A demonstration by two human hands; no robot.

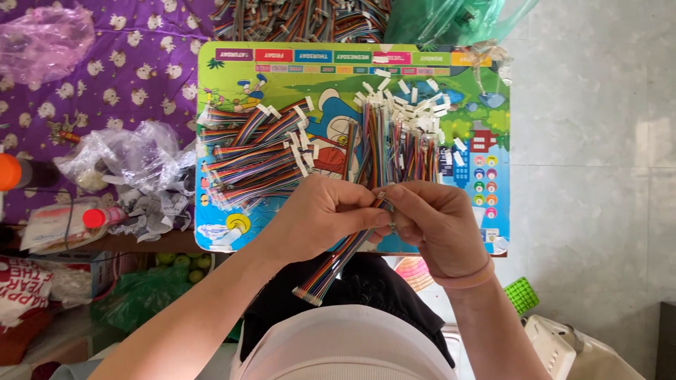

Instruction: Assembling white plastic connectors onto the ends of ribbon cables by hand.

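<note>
My left hand (320,214) and my right hand (433,225) meet over the near edge of a small colourful cartoon table (465,77). Together they pinch one rainbow ribbon cable (338,260), which hangs down toward my lap with a white connector at its lower end. Just beyond my fingers stands a bunch of ribbon cables with white connectors (401,134). A second pile of the same cables (253,155) lies on the table's left half.
More ribbon cables (303,17) are heaped beyond the table's far edge, beside a green plastic bag (451,17). Crumpled clear bags (130,158), a red-capped bottle (91,218) and a purple patterned cloth (105,70) are at the left. Pale tiled floor (591,141) lies at the right.
</note>
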